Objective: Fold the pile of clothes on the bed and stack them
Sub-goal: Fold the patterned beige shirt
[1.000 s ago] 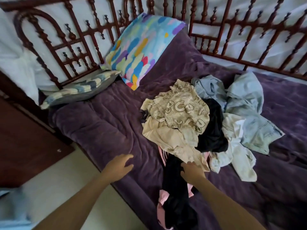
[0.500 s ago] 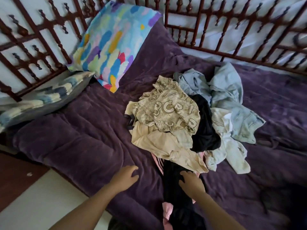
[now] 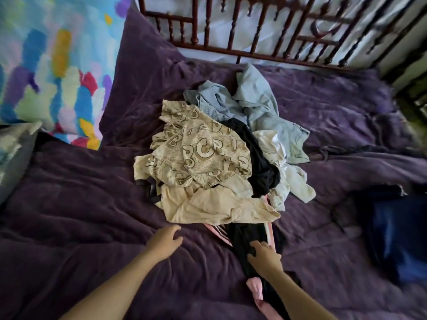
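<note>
Since a second ago the view has closed in over the bed and both hands have come forward toward the pile; nothing in the pile itself has shifted, so I judge that folding has not started and no stack exists yet.

The pile lies mid-bed, nearer the far rail than the near edge. The count is uncertain because the pieces overlap: a lettered beige top, a plain cream piece below it, a black garment, one or two pale blue denim pieces, a whitish shirt, and, trailing toward the near edge, a long black piece over something pink.

The right hand rests on that long black piece, fingers loosely spread, not clearly gripping. The left hand lies on the bare cover beside the cream piece, fingers curled, holding nothing. The long black piece looks like the first pick.

Further out are two pillows: a multicoloured one at the far left corner and a striped one at the left edge. A dark blue cloth lies apart toward the right edge.
</note>
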A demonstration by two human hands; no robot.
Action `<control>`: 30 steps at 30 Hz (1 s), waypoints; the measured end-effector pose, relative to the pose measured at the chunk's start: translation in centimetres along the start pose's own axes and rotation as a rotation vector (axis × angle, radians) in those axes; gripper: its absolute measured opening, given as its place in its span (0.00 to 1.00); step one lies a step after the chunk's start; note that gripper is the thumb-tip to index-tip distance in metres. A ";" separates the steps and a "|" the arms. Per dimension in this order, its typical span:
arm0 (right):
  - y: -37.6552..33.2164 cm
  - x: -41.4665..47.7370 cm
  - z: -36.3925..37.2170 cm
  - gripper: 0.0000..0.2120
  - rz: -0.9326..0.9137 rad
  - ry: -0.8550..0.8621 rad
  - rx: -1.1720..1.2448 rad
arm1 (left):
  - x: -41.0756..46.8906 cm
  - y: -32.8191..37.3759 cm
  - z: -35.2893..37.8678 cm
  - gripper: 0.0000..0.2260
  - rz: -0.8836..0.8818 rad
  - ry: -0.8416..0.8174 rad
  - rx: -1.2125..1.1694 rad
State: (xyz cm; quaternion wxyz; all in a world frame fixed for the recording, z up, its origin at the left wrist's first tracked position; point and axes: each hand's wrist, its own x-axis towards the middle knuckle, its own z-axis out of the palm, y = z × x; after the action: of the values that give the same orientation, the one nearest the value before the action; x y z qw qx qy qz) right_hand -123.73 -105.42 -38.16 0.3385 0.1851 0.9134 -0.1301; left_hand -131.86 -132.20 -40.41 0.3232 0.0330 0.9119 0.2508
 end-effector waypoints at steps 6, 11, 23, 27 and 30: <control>-2.8 1.9 -1.0 0.23 0.029 -0.036 0.022 | 1.5 -0.3 -0.8 0.19 0.051 -0.013 0.026; -7.4 6.2 -3.4 0.24 -0.093 -0.012 0.042 | 4.1 -1.1 -2.2 0.15 0.017 -0.031 0.044; -10.4 13.8 -5.1 0.40 -0.259 -0.058 -0.022 | 12.3 2.9 -0.8 0.37 0.074 -0.137 0.080; -9.8 13.6 -4.5 0.29 -0.267 -0.016 -0.101 | 12.6 3.9 0.7 0.32 0.048 -0.112 0.148; -9.6 12.8 -4.9 0.22 -0.283 0.078 -0.034 | 11.7 3.8 1.3 0.28 -0.008 -0.154 0.031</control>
State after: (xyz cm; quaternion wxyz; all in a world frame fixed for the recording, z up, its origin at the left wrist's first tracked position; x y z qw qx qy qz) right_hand -139.59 -109.09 -41.97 0.2842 0.0535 0.9448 -0.1538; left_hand -140.69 -125.71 -46.12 0.3929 0.0534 0.8883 0.2320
